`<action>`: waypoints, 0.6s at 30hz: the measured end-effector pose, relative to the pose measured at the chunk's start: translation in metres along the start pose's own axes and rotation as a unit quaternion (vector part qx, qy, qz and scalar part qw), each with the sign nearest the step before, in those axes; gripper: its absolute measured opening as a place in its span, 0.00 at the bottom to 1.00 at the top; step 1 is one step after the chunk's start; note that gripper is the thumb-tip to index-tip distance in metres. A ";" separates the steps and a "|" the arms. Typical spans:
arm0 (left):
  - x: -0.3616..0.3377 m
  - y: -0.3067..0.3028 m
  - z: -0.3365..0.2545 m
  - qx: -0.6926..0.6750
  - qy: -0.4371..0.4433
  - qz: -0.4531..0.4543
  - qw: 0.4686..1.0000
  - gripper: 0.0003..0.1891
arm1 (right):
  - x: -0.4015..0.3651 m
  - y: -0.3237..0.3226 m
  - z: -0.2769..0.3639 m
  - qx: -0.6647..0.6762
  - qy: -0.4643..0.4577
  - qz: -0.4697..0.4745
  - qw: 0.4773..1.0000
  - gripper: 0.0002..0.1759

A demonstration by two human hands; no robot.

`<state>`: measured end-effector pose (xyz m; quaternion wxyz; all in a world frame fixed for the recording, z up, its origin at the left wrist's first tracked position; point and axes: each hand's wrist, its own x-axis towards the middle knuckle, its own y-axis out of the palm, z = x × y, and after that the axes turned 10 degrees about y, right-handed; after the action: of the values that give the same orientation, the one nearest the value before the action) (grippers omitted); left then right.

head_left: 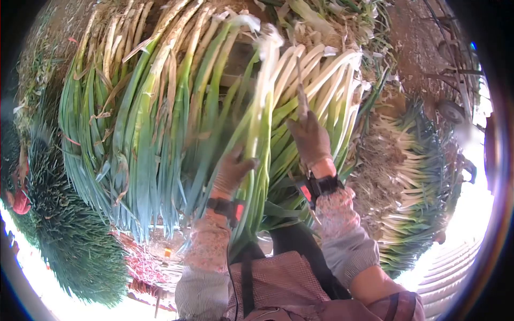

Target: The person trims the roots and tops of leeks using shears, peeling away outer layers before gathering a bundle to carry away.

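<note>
Long green onions lie side by side in front of me, white ends away from me and green leaves toward me. My left hand, in a brownish glove, is at the green stalks left of centre, its fingers partly curled; whether it grips a stalk is blurred. My right hand, gloved too, is closed on the handle of a thin knife, whose blade points away from me over the pale stalks. Both wrists wear dark bands.
More onions with soil on their roots lie at the right. A large dark green leafy pile is at the lower left. Trimmings lie at the top. A metal frame with wheels stands at the upper right.
</note>
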<state>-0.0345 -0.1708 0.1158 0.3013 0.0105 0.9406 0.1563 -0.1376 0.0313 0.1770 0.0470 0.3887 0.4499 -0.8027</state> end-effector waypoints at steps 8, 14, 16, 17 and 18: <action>0.002 0.055 0.013 0.546 0.073 -0.040 0.833 0.33 | 0.013 -0.020 -0.038 -0.033 0.011 -0.017 0.999 0.25; 0.016 0.019 0.008 0.636 0.020 -0.105 0.764 0.57 | 0.050 -0.032 -0.049 -0.143 -0.055 -0.022 0.988 0.19; 0.022 0.009 0.012 0.564 0.000 -0.058 0.824 0.64 | 0.068 -0.025 -0.072 -0.222 -0.125 -0.027 0.967 0.17; 0.027 0.011 0.011 0.497 -0.019 -0.027 0.867 0.64 | 0.068 -0.025 -0.069 -0.200 -0.105 -0.013 0.974 0.17; 0.030 0.015 0.010 0.427 -0.034 0.004 0.904 0.65 | 0.068 -0.024 -0.067 -0.179 -0.084 -0.001 0.980 0.17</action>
<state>-0.0547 -0.1499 0.0952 0.2994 0.1473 0.9063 -0.2593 -0.1566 0.1150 0.1286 0.1528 0.3045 0.5811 -0.7391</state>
